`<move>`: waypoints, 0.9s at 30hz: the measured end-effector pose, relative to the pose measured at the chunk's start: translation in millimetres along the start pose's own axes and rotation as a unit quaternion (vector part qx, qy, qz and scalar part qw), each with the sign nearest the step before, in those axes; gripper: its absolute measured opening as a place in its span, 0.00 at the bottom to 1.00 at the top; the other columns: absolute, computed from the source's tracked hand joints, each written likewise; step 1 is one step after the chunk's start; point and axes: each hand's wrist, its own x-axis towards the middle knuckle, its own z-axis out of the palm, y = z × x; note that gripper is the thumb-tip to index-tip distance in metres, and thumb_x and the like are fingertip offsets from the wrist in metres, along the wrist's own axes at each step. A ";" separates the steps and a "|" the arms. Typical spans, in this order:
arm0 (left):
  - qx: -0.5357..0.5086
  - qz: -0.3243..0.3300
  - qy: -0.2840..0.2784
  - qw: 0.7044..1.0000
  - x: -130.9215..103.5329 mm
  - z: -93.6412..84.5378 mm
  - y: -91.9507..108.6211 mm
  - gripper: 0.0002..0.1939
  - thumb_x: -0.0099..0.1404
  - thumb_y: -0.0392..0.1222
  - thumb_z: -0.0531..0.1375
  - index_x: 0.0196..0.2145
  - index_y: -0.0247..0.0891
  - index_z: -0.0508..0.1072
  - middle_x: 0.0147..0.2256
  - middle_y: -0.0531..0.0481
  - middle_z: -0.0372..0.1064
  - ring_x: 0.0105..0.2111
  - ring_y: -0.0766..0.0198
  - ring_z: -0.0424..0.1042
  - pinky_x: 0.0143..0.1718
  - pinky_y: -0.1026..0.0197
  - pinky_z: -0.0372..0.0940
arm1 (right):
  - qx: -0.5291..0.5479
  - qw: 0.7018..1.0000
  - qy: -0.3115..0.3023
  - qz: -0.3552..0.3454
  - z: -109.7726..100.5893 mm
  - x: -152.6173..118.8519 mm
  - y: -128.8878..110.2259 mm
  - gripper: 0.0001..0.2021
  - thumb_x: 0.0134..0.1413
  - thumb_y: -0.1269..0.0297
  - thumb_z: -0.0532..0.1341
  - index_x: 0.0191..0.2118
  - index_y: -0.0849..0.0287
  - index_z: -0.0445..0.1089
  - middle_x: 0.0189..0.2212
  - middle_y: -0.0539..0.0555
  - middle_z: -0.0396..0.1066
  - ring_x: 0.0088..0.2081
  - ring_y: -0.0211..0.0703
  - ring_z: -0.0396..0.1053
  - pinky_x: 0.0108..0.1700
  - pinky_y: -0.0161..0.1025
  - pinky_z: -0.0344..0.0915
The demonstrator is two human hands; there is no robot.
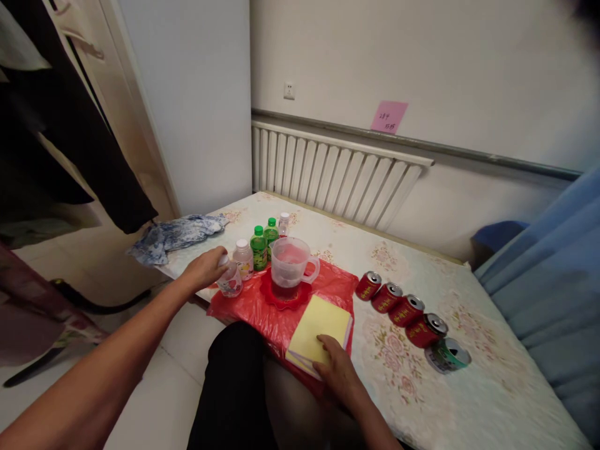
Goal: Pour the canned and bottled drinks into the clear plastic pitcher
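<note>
My left hand (206,269) is closed at the white cap of a clear plastic bottle (230,283) with a fruit label, at the left edge of a red plastic sheet (267,325). My right hand (341,372) lies with thumb and fingers apart on a yellow notebook (316,328) at the sheet's right side. Between my hands, a clear measuring jug (288,262) with a handle stands on a red scalloped dish (267,289). Red liquid shows at the jug's bottom. Beside the held bottle is another white-capped bottle (244,261).
Green-capped bottles (259,250) and a small white-capped bottle (284,225) stand behind the jug. Several red cans (387,297) and one green can (447,356) line the right of the flowered tablecloth (403,400). A blue patterned cloth (182,234) hangs over the left edge.
</note>
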 end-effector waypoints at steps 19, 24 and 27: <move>-0.042 -0.055 0.000 0.998 16.1 17.1 -4.4 0.40 0.57 0.44 0.60 0.64 0.33 0.52 0.60 0.36 0.63 0.56 0.48 0.68 0.51 0.56 0.63 | 0.012 1.000 0.011 -0.010 0.9 -9.6 15.8 0.27 0.45 0.70 0.60 0.55 0.60 0.67 0.55 0.60 0.67 0.57 0.52 0.65 0.62 0.49 0.59; -0.072 -0.093 0.009 0.993 12.0 26.9 -13.0 0.42 0.57 0.48 0.61 0.64 0.34 0.51 0.59 0.36 0.65 0.55 0.49 0.69 0.50 0.57 0.63 | 0.000 1.000 0.014 0.005 2.6 -8.1 15.3 0.27 0.44 0.70 0.60 0.54 0.59 0.68 0.55 0.60 0.68 0.57 0.53 0.65 0.62 0.49 0.59; -0.086 -0.126 0.019 0.988 8.1 36.9 -16.8 0.43 0.58 0.54 0.61 0.64 0.31 0.51 0.55 0.33 0.68 0.52 0.46 0.71 0.48 0.55 0.65 | 0.000 1.000 0.017 0.003 4.0 -8.2 16.8 0.27 0.44 0.70 0.60 0.55 0.61 0.68 0.55 0.61 0.68 0.58 0.53 0.65 0.62 0.49 0.59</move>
